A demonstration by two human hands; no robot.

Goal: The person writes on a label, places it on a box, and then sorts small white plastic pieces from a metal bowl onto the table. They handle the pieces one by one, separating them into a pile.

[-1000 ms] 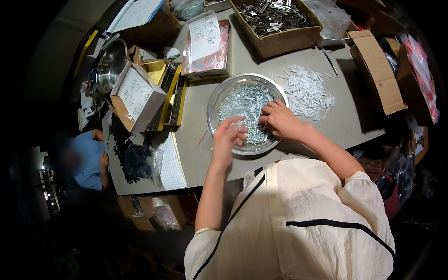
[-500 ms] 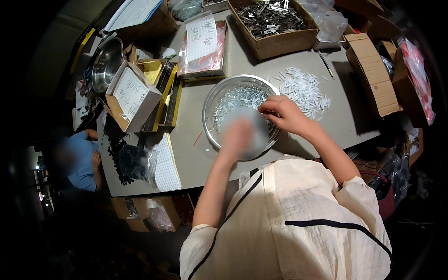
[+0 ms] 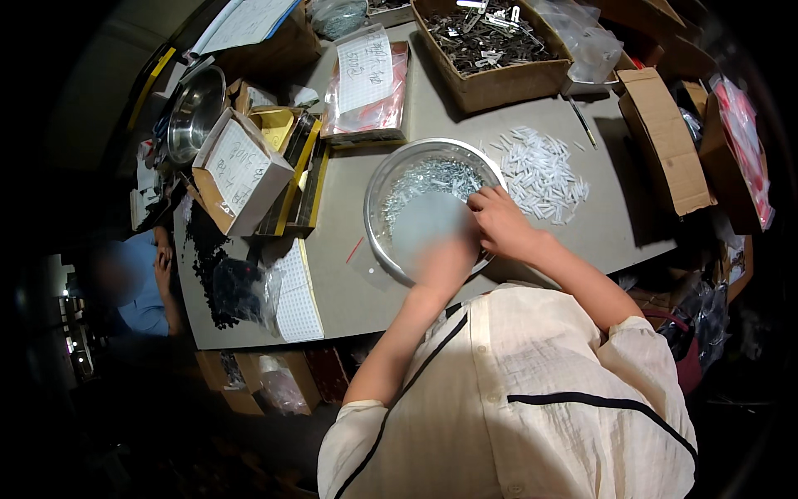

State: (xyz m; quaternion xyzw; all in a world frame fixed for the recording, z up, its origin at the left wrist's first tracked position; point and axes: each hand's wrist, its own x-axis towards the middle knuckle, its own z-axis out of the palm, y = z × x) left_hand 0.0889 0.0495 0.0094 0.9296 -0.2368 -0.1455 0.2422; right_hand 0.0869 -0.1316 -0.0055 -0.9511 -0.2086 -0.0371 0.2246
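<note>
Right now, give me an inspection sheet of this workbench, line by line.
Surface: grey table, crowded along its far and left edges.
Job's things: steel bowl holding small shiny metal parts; heap of small white pieces right of it.
Clutter: open box of dark metal parts, white-topped box, second steel bowl, bagged packet, brown cartons, grid sheet, dark parts in a clear bag.
Hands: left hand blurred over the bowl, grip unclear; right hand at the bowl's right rim, fingers curled.
Cables: nothing seen.
Surroundings: another person at the left; dark floor.
</note>
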